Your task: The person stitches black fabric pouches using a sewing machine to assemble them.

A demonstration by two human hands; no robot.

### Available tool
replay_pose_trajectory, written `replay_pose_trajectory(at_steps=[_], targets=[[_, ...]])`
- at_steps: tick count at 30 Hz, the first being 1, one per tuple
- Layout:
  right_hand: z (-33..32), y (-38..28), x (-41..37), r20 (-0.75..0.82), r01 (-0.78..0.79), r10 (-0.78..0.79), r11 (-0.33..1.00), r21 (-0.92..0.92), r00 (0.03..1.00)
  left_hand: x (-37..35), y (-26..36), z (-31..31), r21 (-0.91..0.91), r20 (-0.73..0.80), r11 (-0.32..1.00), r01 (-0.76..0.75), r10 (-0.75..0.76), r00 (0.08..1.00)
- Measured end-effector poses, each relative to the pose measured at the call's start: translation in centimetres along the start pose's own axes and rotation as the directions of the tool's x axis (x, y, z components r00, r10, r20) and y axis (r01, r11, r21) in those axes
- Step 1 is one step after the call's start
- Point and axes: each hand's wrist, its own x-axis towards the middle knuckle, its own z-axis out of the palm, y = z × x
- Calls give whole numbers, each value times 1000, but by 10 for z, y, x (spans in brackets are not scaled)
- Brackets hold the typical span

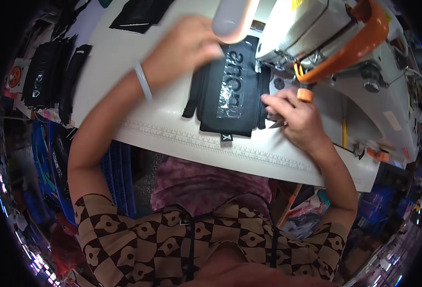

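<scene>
A flat black fabric piece (208, 107) lies on the sewing table, with grey lettering under shiny clear tape and a small tag at its near edge. My left hand (194, 43) is above its far left part, smeared by motion, so its fingers cannot be made out. At the piece's right edge is my right hand (294, 117), its fingers curled round a small tool with a pointed metal blade (277, 124). The tool's handle is hidden in the palm. Just beyond this hand stands the sewing machine's head (292, 33), beside the fabric's far right side.
An orange curved guard (349, 57) juts from the machine. A white lamp (232, 21) hangs over the far edge of the fabric. Stacked black pieces (46, 71) lie at the left, more black fabric (141, 12) at the back. A printed ruler (192, 139) runs along the table's front.
</scene>
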Motion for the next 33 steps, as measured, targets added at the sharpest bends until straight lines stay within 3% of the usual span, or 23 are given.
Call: replay_pose_trajectory(at_steps=[2,3,7,15,19,27,31,33], targets=[[2,-12,3,-119,188,-167,962,200,979,-10,77,15,-170,133,971,-166,189,973],[2,-14,-1,-118,182,-161,963,201,980,-17,92,20,-209,191,954,-214,254,948],[2,-22,-15,-118,297,-275,922,248,954,-42,109,34,-286,212,953,-100,164,963],[0,-29,-20,-145,320,-301,938,134,942,-42,112,34,-299,191,945,-136,199,961],[0,-22,-15,-145,332,-311,930,160,939,-40,108,36,-268,193,951,-154,209,959],[0,1,9,-85,276,-267,954,114,960,-16,77,40,-260,154,948,-184,228,961],[9,9,12,-111,190,-176,973,129,978,-5,65,40,-237,164,954,-183,225,960],[20,16,4,1,36,-36,995,95,999,1,56,38,-232,180,954,-188,232,956]])
